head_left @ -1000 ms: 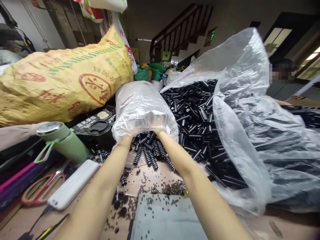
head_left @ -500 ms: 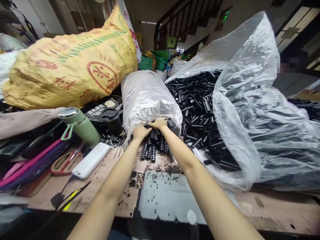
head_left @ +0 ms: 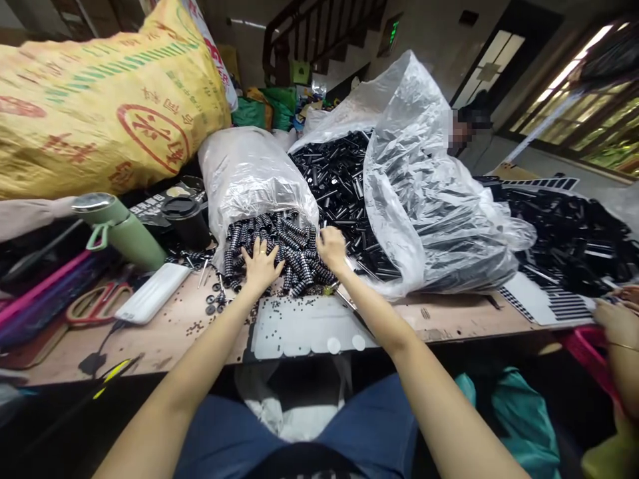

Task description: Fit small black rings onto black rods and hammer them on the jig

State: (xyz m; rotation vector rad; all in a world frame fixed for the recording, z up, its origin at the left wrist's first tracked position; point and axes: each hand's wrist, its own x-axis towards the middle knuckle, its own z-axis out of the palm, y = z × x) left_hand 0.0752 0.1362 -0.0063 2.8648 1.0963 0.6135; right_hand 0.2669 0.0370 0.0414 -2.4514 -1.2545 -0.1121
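**Operator:** Grip status, both hands?

**Inspector:** Neither hand has closed on anything. Left hand [head_left: 259, 265] lies palm down with fingers spread flat on the heap of black ribbed rods [head_left: 279, 249]. Right hand [head_left: 331, 247] rests at the heap's right edge, fingers loosely curled against the rods; nothing is pinched or lifted.

**Operator:** Location of the rods?

**Inspector:** They spill from the mouth of a clear plastic bag [head_left: 249, 176] that lies on its side on the wooden bench [head_left: 164, 332]. The spilled end sits just behind a grey perforated plate [head_left: 294, 329] at the bench's near edge.

**Operator:** Adjacent items?

**Inspector:** Small black loose parts [head_left: 217, 303] lie scattered beside the left hand. To the right, a larger clear bag [head_left: 429, 193] holds smooth black tubes [head_left: 339, 179], touching the first bag. To the left: a black lidded cup [head_left: 184, 219], a green flask [head_left: 122, 229], a white power bank [head_left: 152, 293] and red-handled scissors [head_left: 97, 303]. A yellow printed sack [head_left: 100, 100] lies behind. Another person's hand [head_left: 616, 319] shows at the far right edge.
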